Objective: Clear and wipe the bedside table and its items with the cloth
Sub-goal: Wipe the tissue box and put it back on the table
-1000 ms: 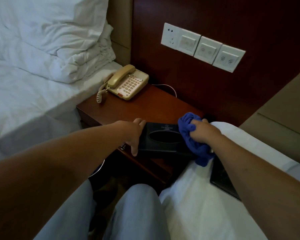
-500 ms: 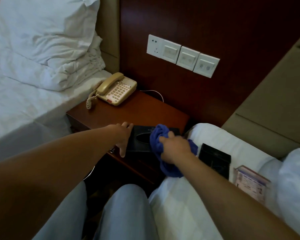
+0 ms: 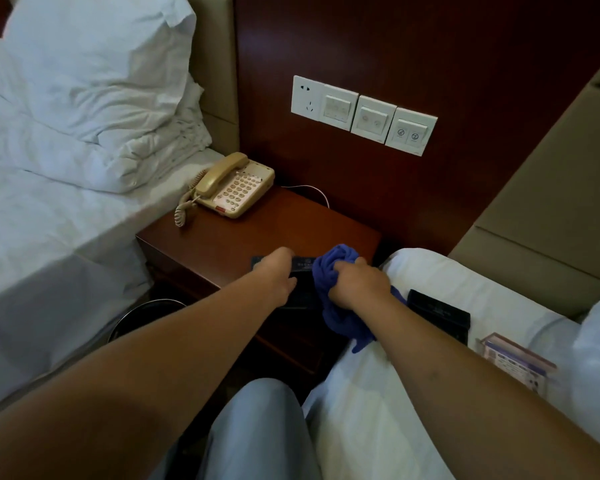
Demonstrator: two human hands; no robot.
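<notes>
The dark wooden bedside table (image 3: pixel 278 223) stands between two beds. A black tissue box (image 3: pixel 302 282) sits at its front right corner. My left hand (image 3: pixel 278 275) rests on the box's left part and holds it. My right hand (image 3: pixel 357 284) is closed on a bunched blue cloth (image 3: pixel 329 271) pressed against the box's right side; the cloth's tail hangs toward the bed. A beige telephone (image 3: pixel 232 188) with a coiled cord sits at the table's back left.
A black tray-like item (image 3: pixel 440 315) and a clear-cased card stand (image 3: pixel 520 362) lie on the white bed at right. Wall switches (image 3: pixel 364 114) are mounted above the table. A dark bin (image 3: pixel 142 315) stands on the floor at left. A pillow lies on the left bed.
The cloth in my right hand has moved leftward across the top of the tissue box. My left hand stays on the box. The view has shifted right, showing the items on the right bed.
</notes>
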